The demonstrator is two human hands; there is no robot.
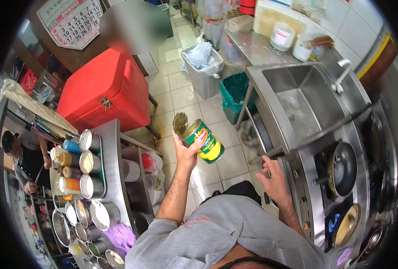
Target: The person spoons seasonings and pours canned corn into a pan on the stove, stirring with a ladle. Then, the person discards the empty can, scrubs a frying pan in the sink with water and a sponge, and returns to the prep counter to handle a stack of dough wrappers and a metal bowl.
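Single head-worn fisheye view, looking steeply down from above the wearer's own shoulders, hands close below the lens, facing along a kitchen aisle with prep counter [114,179] left, sink [297,96] and stove right, bins far ahead.

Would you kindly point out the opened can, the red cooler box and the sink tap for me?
can [206,142]: head view, on the green and yellow label at mid-body.
red cooler box [105,85]: head view, on the middle of its lid.
sink tap [341,80]: head view, on the white spout.
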